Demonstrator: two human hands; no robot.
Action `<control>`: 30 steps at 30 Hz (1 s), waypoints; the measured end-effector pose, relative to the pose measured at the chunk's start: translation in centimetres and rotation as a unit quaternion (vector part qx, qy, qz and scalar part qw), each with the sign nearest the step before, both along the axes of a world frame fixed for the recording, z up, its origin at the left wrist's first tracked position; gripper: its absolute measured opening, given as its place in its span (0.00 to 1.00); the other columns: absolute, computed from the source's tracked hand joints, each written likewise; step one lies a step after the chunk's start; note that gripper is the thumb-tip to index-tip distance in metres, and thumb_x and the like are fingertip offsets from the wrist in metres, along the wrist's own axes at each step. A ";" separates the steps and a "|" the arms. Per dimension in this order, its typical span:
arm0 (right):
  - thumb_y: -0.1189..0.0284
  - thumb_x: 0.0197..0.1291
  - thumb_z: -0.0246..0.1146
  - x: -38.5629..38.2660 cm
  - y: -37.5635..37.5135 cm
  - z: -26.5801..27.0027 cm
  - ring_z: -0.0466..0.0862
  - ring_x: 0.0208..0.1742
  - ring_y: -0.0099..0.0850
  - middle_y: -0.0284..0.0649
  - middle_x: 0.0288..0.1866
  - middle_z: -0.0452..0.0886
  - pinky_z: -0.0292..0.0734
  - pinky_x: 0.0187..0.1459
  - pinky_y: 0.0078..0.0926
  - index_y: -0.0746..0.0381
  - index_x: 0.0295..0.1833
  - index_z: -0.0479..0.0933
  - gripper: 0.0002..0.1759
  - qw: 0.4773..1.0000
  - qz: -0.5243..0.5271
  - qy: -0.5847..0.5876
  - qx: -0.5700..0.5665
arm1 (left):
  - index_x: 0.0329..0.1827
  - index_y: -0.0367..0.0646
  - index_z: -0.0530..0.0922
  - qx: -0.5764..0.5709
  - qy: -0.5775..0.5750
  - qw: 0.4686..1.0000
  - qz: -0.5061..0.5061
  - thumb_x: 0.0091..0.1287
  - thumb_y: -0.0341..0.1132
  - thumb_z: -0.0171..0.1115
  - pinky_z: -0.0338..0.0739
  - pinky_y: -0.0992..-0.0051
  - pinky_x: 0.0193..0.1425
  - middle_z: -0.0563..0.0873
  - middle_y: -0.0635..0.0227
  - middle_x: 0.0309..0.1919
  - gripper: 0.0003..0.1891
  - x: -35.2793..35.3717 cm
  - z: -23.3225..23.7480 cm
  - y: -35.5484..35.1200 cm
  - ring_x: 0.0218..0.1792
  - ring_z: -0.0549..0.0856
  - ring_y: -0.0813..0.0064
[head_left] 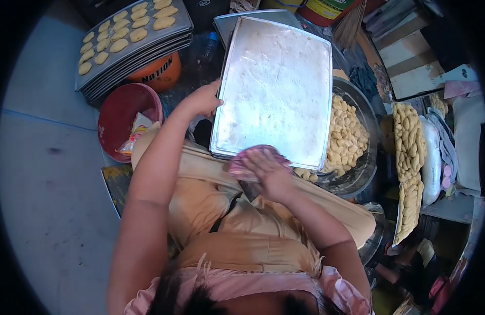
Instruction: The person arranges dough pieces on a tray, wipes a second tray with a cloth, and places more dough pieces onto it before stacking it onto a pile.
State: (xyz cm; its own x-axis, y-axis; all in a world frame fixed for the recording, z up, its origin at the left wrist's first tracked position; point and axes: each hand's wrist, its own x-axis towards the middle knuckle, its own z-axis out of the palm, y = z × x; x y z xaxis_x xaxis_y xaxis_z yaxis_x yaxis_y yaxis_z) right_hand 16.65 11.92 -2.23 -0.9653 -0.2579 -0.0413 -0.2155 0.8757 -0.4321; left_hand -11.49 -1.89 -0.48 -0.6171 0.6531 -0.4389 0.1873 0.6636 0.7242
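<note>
My left hand (pixel 203 100) grips the left edge of a large bare metal baking tray (pixel 284 73), which is tilted over my lap. At the tray's near edge my right hand (pixel 268 170) presses a pink cloth (pixel 247 160) against the metal. The tray's surface looks smeared and dull. Behind its right side a big metal bowl (pixel 360 173) holds many pale dough pieces (pixel 347 136).
A stack of trays (pixel 142 50) at the far left carries shaped dough pieces, resting on an orange container (pixel 161 71). A red bowl (pixel 121 113) with a plastic bag stands near my left arm. Another tray of dough pieces (pixel 410 163) lies on the right, among boxes and clutter.
</note>
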 end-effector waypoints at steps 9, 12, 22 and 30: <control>0.67 0.62 0.63 3.4 11.1 -0.1 0.60 0.77 0.49 0.52 0.74 0.64 0.46 0.77 0.50 0.58 0.71 0.67 0.31 0.967 -0.243 0.055 0.046 | 0.78 0.42 0.54 -0.005 -0.029 1.000 0.001 0.63 0.26 0.61 0.77 0.72 0.24 0.83 0.59 0.26 0.39 -0.4 -0.1 0.4 0.22 0.81 0.72; 0.63 0.65 0.60 -1.5 14.3 -1.1 0.60 0.76 0.51 0.53 0.74 0.64 0.44 0.76 0.55 0.59 0.71 0.68 0.29 0.948 -0.292 0.092 0.084 | 0.78 0.42 0.53 0.009 -0.027 1.000 0.003 0.61 0.26 0.62 0.77 0.71 0.25 0.83 0.59 0.27 0.41 -0.4 -0.1 0.4 0.23 0.82 0.72; 0.47 0.68 0.48 -27.1 27.0 -2.9 0.53 0.80 0.47 0.53 0.78 0.58 0.41 0.75 0.59 0.66 0.74 0.62 0.39 0.837 -0.509 0.104 0.171 | 0.77 0.35 0.54 0.067 0.021 0.997 -0.041 0.57 0.27 0.65 0.75 0.70 0.37 0.79 0.60 0.27 0.43 -1.4 -0.4 -0.1 0.30 0.79 0.69; 0.50 0.74 0.35 -43.0 11.5 -0.8 0.68 0.70 0.53 0.59 0.67 0.72 0.55 0.70 0.53 0.66 0.64 0.72 0.34 0.913 -0.349 0.192 0.083 | 0.73 0.29 0.57 0.089 0.069 0.992 -0.049 0.56 0.28 0.67 0.75 0.67 0.41 0.81 0.55 0.32 0.42 -1.8 -1.9 -0.4 0.34 0.81 0.62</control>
State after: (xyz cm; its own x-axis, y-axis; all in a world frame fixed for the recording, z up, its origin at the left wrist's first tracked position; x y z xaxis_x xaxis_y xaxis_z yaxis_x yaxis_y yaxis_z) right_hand -26.33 23.42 -3.08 -0.8438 0.4056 0.3515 0.3135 0.9040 -0.2907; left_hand -13.32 -2.24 -2.36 -0.5931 0.7726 -0.2265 0.3497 0.5006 0.7919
